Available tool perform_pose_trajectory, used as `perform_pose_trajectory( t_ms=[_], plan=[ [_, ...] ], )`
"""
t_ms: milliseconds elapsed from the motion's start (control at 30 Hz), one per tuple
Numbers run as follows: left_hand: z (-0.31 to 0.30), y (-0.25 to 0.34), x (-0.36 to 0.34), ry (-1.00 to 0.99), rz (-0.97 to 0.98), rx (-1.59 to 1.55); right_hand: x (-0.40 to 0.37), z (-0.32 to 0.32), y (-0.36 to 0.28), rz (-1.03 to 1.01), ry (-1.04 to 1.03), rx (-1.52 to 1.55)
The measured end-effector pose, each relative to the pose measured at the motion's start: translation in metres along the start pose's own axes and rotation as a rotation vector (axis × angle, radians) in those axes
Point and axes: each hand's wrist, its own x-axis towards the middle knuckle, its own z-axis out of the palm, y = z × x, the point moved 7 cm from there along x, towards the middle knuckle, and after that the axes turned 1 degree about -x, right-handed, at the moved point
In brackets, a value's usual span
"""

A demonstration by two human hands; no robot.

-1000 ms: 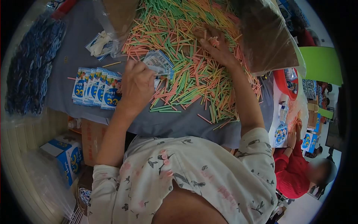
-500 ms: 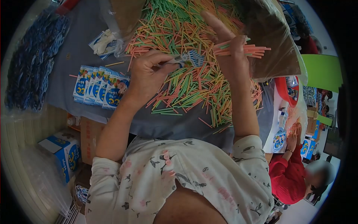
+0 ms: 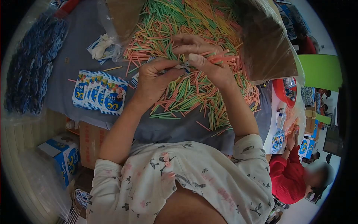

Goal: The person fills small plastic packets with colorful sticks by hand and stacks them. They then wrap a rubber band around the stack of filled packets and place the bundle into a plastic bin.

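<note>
My left hand (image 3: 158,76) pinches a small blue-and-white printed packet (image 3: 135,79) between thumb and fingers; much of the packet is hidden behind the hand. Against it comes my right hand (image 3: 214,69), curled round a bunch of pink candy sticks (image 3: 225,58) whose ends stick out to the right. Its thumb tip is right at the packet's edge. Under both hands spreads a large heap of green, pink, orange and yellow sticks (image 3: 209,95). Left of my left forearm, several printed packets (image 3: 112,98) lie overlapping in a row on the grey cloth.
A white crumpled thing (image 3: 100,47) lies on another packet near the clear plastic. Blue packet strips (image 3: 33,67) fill a bag at far left. Brown cardboard (image 3: 270,44) flanks the heap. A printed carton (image 3: 61,156) stands below left. A person in red (image 3: 287,175) works at right.
My right hand has moved left and down with the pink sticks, from apart to meeting my left hand at the packet. The left hand has shifted slightly right and down.
</note>
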Motion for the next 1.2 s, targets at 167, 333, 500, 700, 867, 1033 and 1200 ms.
perform_pose_trajectory(
  t_ms=[167,333,500,700,867,1033,1200],
  plan=[
    [0.003,0.002,0.008,0.013,-0.042,-0.022,0.007,-0.007,-0.01,-0.058,0.007,0.19],
    [0.011,0.01,0.018,-0.024,0.053,-0.048,0.015,0.002,-0.02,-0.01,0.031,-0.177],
    [-0.001,0.006,0.011,-0.086,0.111,0.012,0.007,-0.011,-0.036,-0.14,0.196,-0.207],
    [0.0,0.004,-0.004,-0.024,0.025,-0.185,-0.009,0.029,-0.016,-0.067,-0.091,-0.319],
    [-0.012,-0.003,-0.02,0.084,-0.136,-0.38,-0.018,0.028,-0.026,-0.073,-0.023,-0.548],
    [-0.008,0.0,-0.053,-0.043,-0.139,-0.154,-0.035,0.046,-0.014,-0.043,-0.191,-0.301],
    [-0.06,0.015,-0.101,0.075,-0.117,0.22,-0.027,-0.018,0.0,-0.053,-0.012,-0.535]
  ],
)
